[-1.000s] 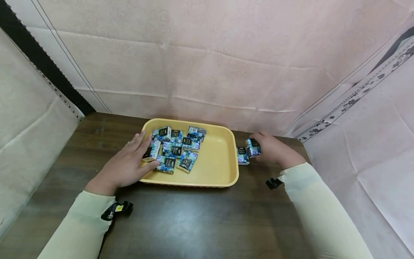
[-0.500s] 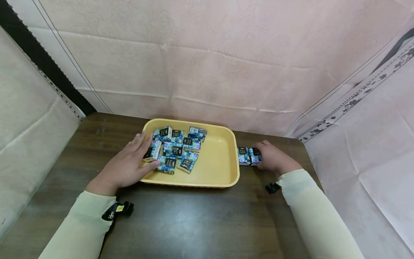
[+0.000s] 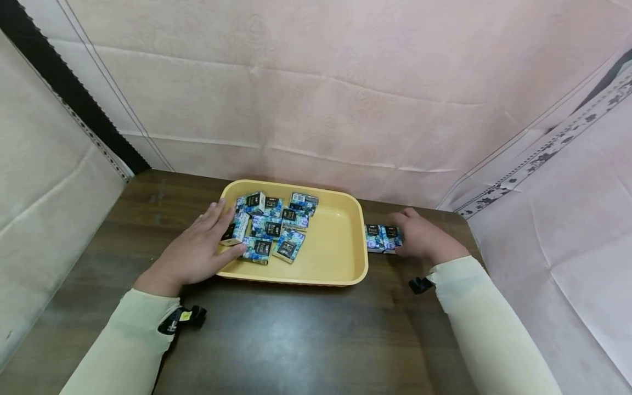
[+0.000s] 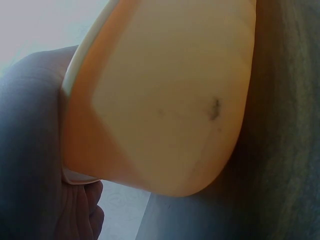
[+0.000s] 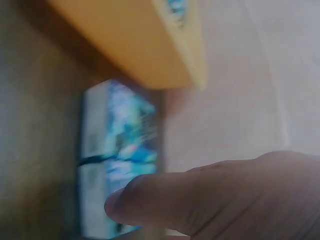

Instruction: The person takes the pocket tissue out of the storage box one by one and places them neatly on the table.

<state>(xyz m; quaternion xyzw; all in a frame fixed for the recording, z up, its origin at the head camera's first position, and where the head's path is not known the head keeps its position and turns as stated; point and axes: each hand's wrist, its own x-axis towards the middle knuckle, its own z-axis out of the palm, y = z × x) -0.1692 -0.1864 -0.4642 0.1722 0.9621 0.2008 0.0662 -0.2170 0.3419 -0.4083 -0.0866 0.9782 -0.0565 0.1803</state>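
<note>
My right hand [image 3: 419, 240] pinches the small printed box [image 3: 392, 239] just left of my fingertips, butted against its twin [image 3: 374, 238]; my left hand [image 3: 197, 253] lies flat on the yellow tray [image 3: 340, 258] rim.

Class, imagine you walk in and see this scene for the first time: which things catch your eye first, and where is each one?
The yellow tray at the middle of the dark wooden table stands out, with small blue boxes heaped in its left half. The left hand rests on the tray's left rim, touching one box. Right of the tray, the right hand touches two boxes lying side by side on the table.
</note>
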